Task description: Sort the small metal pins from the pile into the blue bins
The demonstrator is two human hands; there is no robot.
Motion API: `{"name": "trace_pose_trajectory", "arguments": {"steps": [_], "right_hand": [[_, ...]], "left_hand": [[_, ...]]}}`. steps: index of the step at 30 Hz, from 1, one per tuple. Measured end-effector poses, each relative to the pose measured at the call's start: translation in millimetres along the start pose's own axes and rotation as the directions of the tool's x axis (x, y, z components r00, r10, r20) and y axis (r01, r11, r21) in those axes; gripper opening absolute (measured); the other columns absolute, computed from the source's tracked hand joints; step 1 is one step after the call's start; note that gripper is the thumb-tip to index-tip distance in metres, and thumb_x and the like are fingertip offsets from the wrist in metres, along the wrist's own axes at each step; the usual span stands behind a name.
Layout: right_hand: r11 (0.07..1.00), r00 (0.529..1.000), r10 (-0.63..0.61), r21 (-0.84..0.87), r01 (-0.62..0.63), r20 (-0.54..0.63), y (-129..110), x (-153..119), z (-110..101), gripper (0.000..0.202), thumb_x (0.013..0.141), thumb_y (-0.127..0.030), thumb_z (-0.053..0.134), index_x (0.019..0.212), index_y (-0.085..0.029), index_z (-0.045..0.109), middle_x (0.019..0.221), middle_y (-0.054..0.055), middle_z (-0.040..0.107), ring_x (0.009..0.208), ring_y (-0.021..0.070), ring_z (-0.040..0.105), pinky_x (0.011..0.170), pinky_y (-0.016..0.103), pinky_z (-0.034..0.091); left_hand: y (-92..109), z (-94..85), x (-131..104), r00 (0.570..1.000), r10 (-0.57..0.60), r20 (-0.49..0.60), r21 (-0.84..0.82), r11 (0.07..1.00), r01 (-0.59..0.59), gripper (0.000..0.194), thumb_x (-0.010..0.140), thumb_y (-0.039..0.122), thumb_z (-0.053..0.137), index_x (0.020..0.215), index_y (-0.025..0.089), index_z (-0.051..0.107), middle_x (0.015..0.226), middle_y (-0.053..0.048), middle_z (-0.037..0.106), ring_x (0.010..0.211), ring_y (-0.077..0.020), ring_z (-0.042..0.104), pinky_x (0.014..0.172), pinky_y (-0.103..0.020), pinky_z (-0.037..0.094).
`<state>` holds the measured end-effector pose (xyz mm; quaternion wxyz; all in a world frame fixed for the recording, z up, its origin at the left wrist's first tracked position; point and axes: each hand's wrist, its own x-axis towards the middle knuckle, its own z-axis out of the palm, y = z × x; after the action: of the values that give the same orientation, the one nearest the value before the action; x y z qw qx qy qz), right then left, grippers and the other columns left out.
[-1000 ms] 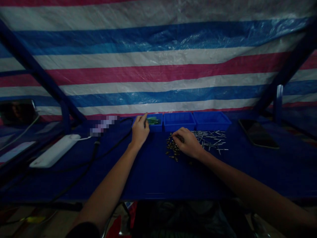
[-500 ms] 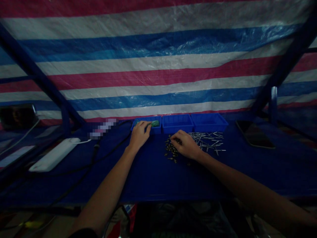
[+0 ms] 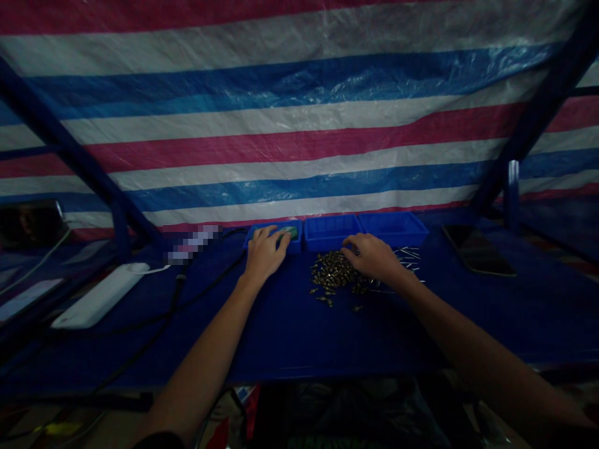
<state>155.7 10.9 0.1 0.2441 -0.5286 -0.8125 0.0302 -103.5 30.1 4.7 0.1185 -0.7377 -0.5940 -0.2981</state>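
Observation:
My left hand (image 3: 266,254) rests on the near rim of the left blue bin (image 3: 299,245), fingers spread and holding nothing I can see. Inside that bin lies a green packet (image 3: 289,232), partly covered by the fingers. Small brass-coloured pointed metal parts (image 3: 330,269) are heaped on the blue table. At the heap's right side is my right hand (image 3: 374,257), with fingers loosely curled and a small gap between thumb and forefinger; nothing shows in it. Thin silvery metal pins (image 3: 408,254) lie behind and beneath this hand, mostly hidden by it.
A middle blue bin (image 3: 331,243) and a right blue bin (image 3: 395,240) stand in the same row. A dark phone (image 3: 478,249) lies to the right. On the left are a white power strip (image 3: 100,296) and black cables (image 3: 176,293). Striped sheeting (image 3: 299,137) hangs behind.
My right hand has moved right, off the middle of the brass-coloured heap, uncovering it and covering more of the pins. My left hand stays at the left bin, its fingers slightly more spread.

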Motion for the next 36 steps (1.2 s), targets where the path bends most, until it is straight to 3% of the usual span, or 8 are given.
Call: {"name": "trace_pose_trajectory", "arguments": {"steps": [3, 7, 12, 15, 19, 24, 30, 36], "right_hand": [[0.984, 0.989, 0.144, -0.115, -0.14, 0.031, 17.2, -4.3, -7.6, 0.036, 0.083, -0.045, 0.044, 0.101, -0.02, 0.061, 0.094, 0.011, 0.063, 0.09, 0.0254, 0.056, 0.075, 0.037, 0.04], [0.931, 0.944, 0.33, -0.159, -0.33, -0.028, 43.1, -9.8, -19.6, 0.04, 0.084, -0.049, 0.039, 0.096, -0.021, 0.065, 0.095, 0.012, 0.063, 0.092, 0.0273, 0.056, 0.075, 0.038, 0.04], [0.81, 0.831, 0.542, -0.184, -0.556, -0.125, 79.6, -18.5, -24.8, 0.044, 0.083, -0.052, 0.037, 0.092, -0.02, 0.066, 0.092, 0.013, 0.062, 0.089, 0.0282, 0.056, 0.071, 0.037, 0.041], [0.822, 0.845, 0.522, -0.194, -0.535, -0.119, 95.4, -25.0, -16.0, 0.044, 0.083, -0.051, 0.039, 0.091, -0.018, 0.066, 0.094, 0.013, 0.06, 0.09, 0.0265, 0.055, 0.075, 0.036, 0.04], [0.859, 0.877, 0.47, -0.175, -0.481, -0.098, 99.3, -27.0, -0.4, 0.041, 0.082, -0.05, 0.04, 0.085, -0.017, 0.066, 0.092, 0.012, 0.06, 0.091, 0.0246, 0.052, 0.079, 0.036, 0.039], [0.908, 0.915, 0.395, -0.119, -0.402, -0.074, 84.6, -17.7, 12.5, 0.037, 0.082, -0.047, 0.042, 0.078, -0.017, 0.064, 0.085, 0.009, 0.061, 0.083, 0.021, 0.054, 0.074, 0.032, 0.038], [0.978, 0.978, 0.207, -0.032, -0.206, 0.012, 57.1, -9.3, 14.2, 0.03, 0.085, -0.041, 0.042, 0.075, -0.019, 0.06, 0.076, 0.004, 0.063, 0.069, 0.0155, 0.056, 0.06, 0.025, 0.035], [0.972, 0.989, 0.055, -0.236, -0.021, 0.14, 22.1, -3.3, -6.1, 0.033, 0.084, -0.041, 0.044, 0.076, -0.015, 0.063, 0.081, 0.014, 0.066, 0.075, 0.0244, 0.062, 0.067, 0.034, 0.04]], "left_hand": [[1.8, 3.7, 2.7, 0.998, -0.047, 0.043, 0.034, 0.998, 0.046, 0.045, 0.089, 0.05, 0.032, 0.109, 0.023, 0.062, 0.122, -0.01, 0.052, 0.115, -0.031, 0.04, 0.092, -0.055, 0.034], [5.9, 1.6, 0.6, 0.998, -0.07, 0.0, 0.035, 0.997, 0.069, 0.049, 0.088, 0.05, 0.034, 0.122, 0.021, 0.052, 0.133, -0.015, 0.041, 0.12, -0.0365, 0.032, 0.089, -0.061, 0.032], [21.0, -18.8, -11.1, 0.99, 0.124, -0.07, -0.072, 0.989, -0.129, 0.036, 0.09, 0.038, 0.04, 0.116, 0.02, 0.055, 0.123, -0.01, 0.05, 0.117, -0.0261, 0.038, 0.098, -0.047, 0.033], [35.9, -22.9, -18.1, 0.962, 0.274, -0.003, -0.211, 0.94, -0.268, 0.029, 0.09, 0.033, 0.041, 0.109, 0.019, 0.057, 0.108, -0.006, 0.057, 0.108, -0.0198, 0.046, 0.098, -0.038, 0.035], [54.2, -5.1, -28.1, 0.927, 0.353, 0.125, -0.334, 0.895, -0.295, 0.03, 0.09, 0.034, 0.041, 0.113, 0.019, 0.054, 0.112, -0.006, 0.055, 0.109, -0.0189, 0.047, 0.097, -0.036, 0.037], [56.8, 21.2, -32.8, 0.936, 0.286, 0.205, -0.321, 0.923, -0.212, 0.031, 0.091, 0.029, 0.037, 0.116, 0.017, 0.051, 0.114, -0.009, 0.054, 0.108, -0.021, 0.05, 0.095, -0.039, 0.039], [48.5, 29.2, -25.0, 0.951, 0.212, 0.226, -0.242, 0.958, -0.156, 0.027, 0.087, 0.016, 0.039, 0.107, 0.017, 0.056, 0.102, -0.007, 0.062, 0.099, -0.0205, 0.056, 0.088, -0.038, 0.043], [51.2, 34.7, -15.9, 0.959, 0.178, 0.222, -0.213, 0.968, -0.13, 0.02, 0.085, 0.024, 0.047, 0.099, 0.02, 0.06, 0.094, -0.005, 0.065, 0.088, -0.0202, 0.059, 0.08, -0.035, 0.046]]}}
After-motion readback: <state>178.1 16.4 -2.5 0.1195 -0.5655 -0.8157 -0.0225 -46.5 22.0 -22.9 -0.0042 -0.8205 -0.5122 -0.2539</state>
